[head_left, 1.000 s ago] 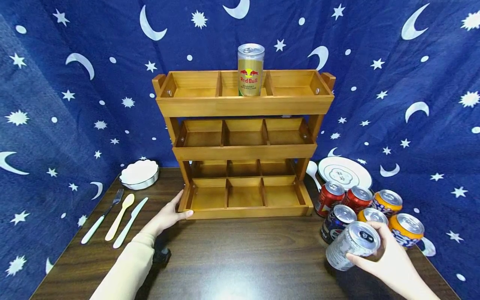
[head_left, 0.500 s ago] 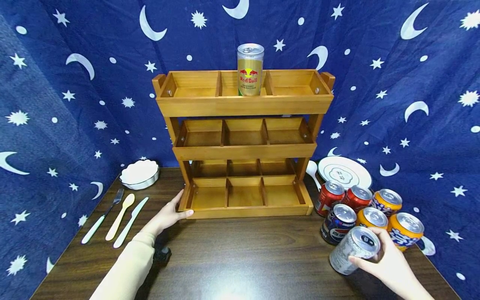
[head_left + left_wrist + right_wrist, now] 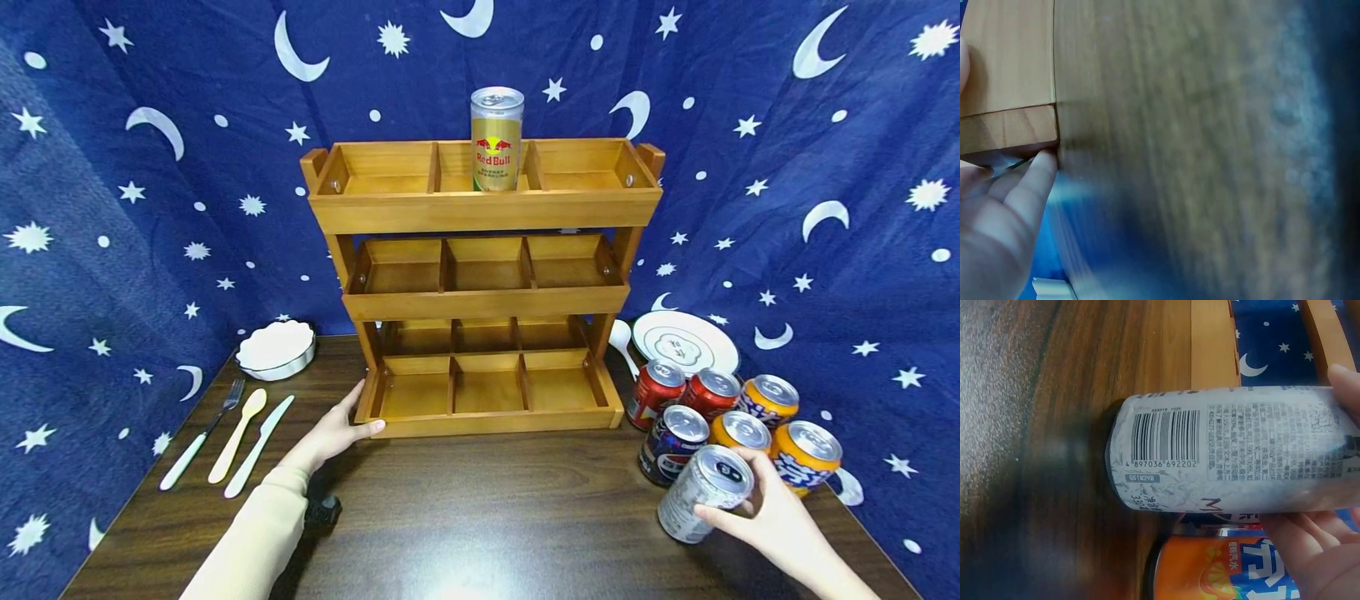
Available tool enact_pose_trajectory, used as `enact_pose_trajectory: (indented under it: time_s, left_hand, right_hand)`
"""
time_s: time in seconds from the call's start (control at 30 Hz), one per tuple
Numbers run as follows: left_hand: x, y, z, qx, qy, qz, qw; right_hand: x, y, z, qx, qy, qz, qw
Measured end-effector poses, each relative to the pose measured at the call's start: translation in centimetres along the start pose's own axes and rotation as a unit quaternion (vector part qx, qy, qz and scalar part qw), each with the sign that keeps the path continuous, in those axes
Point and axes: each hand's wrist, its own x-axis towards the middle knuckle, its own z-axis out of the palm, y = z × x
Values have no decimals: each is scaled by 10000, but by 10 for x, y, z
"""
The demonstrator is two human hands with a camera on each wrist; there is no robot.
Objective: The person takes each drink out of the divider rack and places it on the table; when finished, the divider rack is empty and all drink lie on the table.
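In the head view my right hand (image 3: 765, 517) grips a silver-grey drink can (image 3: 705, 493), thumb on the near side and fingers behind. The can leans slightly. Its barcode and fine print face the right wrist view, where the can (image 3: 1222, 450) lies across the frame; whether its base touches the table I cannot tell. My left hand (image 3: 333, 429) holds the lower left corner of a three-tier wooden rack (image 3: 487, 212), thumb on the front board and fingers along the side. A gold Red Bull can (image 3: 497, 142) stands upright in the rack's top middle compartment.
Beside the right hand stand a dark blue Pepsi can (image 3: 673, 446), red cans (image 3: 656, 396) and orange cans (image 3: 806, 458). Behind them are a white plate (image 3: 686, 342) and a white spoon (image 3: 622, 337). At left lie a fork (image 3: 202, 437), yellow spoon (image 3: 237, 437), knife (image 3: 258, 450) and white dish (image 3: 276, 352).
The silver can dipped slightly toward the table, then rose a little, still in my right hand. The head view has shifted slightly. My left hand stays at the rack's corner.
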Motion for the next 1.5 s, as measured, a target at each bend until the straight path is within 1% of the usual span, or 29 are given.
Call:
enact_pose_trajectory:
  time_s: [0.13, 0.23, 0.27, 0.33, 0.37, 0.4, 0.43, 0.47, 0.5, 0.53, 0.63, 0.67, 0.7, 0.73, 0.77, 0.8, 0.87, 0.9, 0.93, 0.97, 1.0, 1.03, 1.13, 1.2, 1.23, 1.27, 1.3, 1.37, 1.5]
  left_hand:
    - [-1, -1, -3, -53, 40, -45, 10000]
    - [0, -4, -5, -97, 54, -66, 9999]
    - [0, -4, -6, -113, 57, -67, 9999]
    - [-1, -5, -7, -107, 59, -54, 9999]
    - [-1, -6, -8, -103, 70, -46, 9999]
    - [-2, -6, -9, -99, 86, -35, 9999]
    - [-3, -6, -10, -103, 109, -25, 9999]
    - [-3, -6, -10, -91, 123, -6, 9999]
    - [-4, -6, -11, -74, 142, 11, 9999]
    - [-4, -7, -12, -65, 164, 24, 9998]
    - [-5, -8, -12, -64, 227, 47, 9997]
    - [-5, -8, -12, -66, 227, 76, 9997]
    - [-5, -8, -11, -59, 225, 97, 9997]
    - [-5, -8, -11, -77, 221, 122, 9997]
    - [-5, -8, -10, -109, 216, 150, 9996]
    - [-5, -8, -9, -156, 222, 175, 9995]
    - [-5, -8, -8, -210, 192, 212, 9994]
    - [-6, -7, -9, -239, 194, 206, 9993]
    - [-6, -7, -9, -288, 203, 211, 9992]
    - [-7, -7, -9, -301, 202, 203, 9991]
    - [-7, -7, -9, -309, 202, 178, 9992]
    - [-9, -3, -9, -281, 196, 158, 9993]
    - [-9, -2, -8, -271, 180, 168, 9993]
    - [-9, -2, -6, -257, 209, 194, 9993]
    - [-8, -1, -5, -232, 208, 252, 9992]
    - [-6, -4, -3, -216, 212, 299, 9991]
    - [-6, -4, -1, -55, 261, 345, 9991]
    - [-6, -4, 1, -19, 264, 371, 9990]
    - [-4, -5, 5, -45, 251, 213, 9994]
  right_hand:
    - [2, -2, 1, 242, -34, -165, 9996]
    - [5, -12, -4, 385, 57, -341, 9987]
    - [7, -15, -7, 477, 48, -457, 9978]
    - [13, -23, -14, 878, 72, -795, 9929]
    - [17, -28, -17, 977, 88, -952, 9906]
    - [21, -33, -21, 1140, 82, -1103, 9873]
    - [27, -38, -24, 1372, 81, -1353, 9812]
    - [33, -45, -28, 1548, 57, -1508, 9764]
    - [39, -52, -32, 1805, 31, -1706, 9687]
    - [45, -61, -36, 1753, 72, -1697, 9698]
    - [65, -86, -44, 2094, 91, -2125, 9544]
    - [72, -96, -46, 2042, 121, -2128, 9554]
    - [79, -106, -47, 2164, 102, -2234, 9503]
    - [86, -116, -48, 2081, 153, -2226, 9523]
    - [95, -125, -48, 2210, 129, -2396, 9453]
    - [104, -136, -47, 2222, 164, -2448, 9436]
    - [122, -158, -44, 2396, 141, -2542, 9369]
    - [133, -169, -42, 2520, 109, -2604, 9320]
    - [143, -180, -39, 2561, 116, -2606, 9308]
    - [155, -192, -37, 2649, 94, -2658, 9269]
    - [164, -205, -34, 2601, 129, -2631, 9289]
    - [176, -216, -30, 2483, 177, -2574, 9337]
    - [204, -249, -21, 2082, 353, -2368, 9483]
    - [218, -268, -15, 1750, 447, -2211, 9584]
    - [226, -274, -13, 1665, 460, -2144, 9614]
    - [231, -281, -11, 1623, 450, -2091, 9633]
    - [236, -286, -9, 1620, 436, -2023, 9648]
    - [248, -291, -5, 1610, 432, -1889, 9678]
    - [274, -292, 4, 1727, 482, -1742, 9682]
